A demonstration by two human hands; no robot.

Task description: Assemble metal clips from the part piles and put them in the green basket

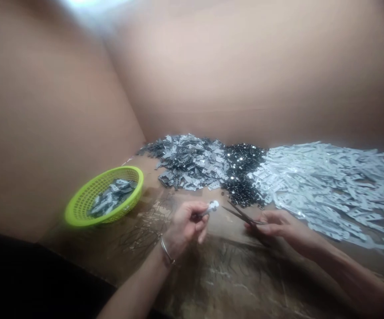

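Pinched in my left hand [189, 221] is a small pale metal part [212, 206] with a rounded end pointing right. My right hand [274, 225] grips a pair of dark scissors [241, 215]; the two blades are spread a little and point left toward the part, apart from it. Just beyond the blades lies a heap of small black pieces [245, 188]. Past my right hand spreads a heap of long, light strips with holes [324, 190].
A yellow-green plastic basket [79, 206] at the left holds several metal parts [112, 197]. Flat grey metal plates [192, 161] are heaped at the back. Brown walls [245, 79] close off the worn work surface [218, 274] behind and at the left.
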